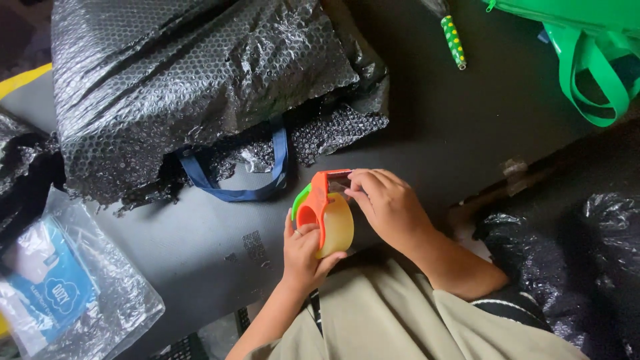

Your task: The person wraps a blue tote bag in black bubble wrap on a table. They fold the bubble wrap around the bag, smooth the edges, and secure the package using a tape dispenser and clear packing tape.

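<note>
Head view: the left hand (303, 257) grips an orange tape dispenser (319, 203) from below, holding its clear tape roll (335, 227) above the grey table (427, 133), just before the person's lap. The right hand (387, 203) closes its fingertips (355, 187) at the dispenser's top, seemingly picking at the tape end. The end could slip back onto the roll, or the cutter could nick a finger. A bundle in black bubble wrap (200, 73) lies beyond.

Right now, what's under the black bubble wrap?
A blue strap loops out from under the bubble wrap onto the grey table. Whatever it belongs to is covered.
</note>
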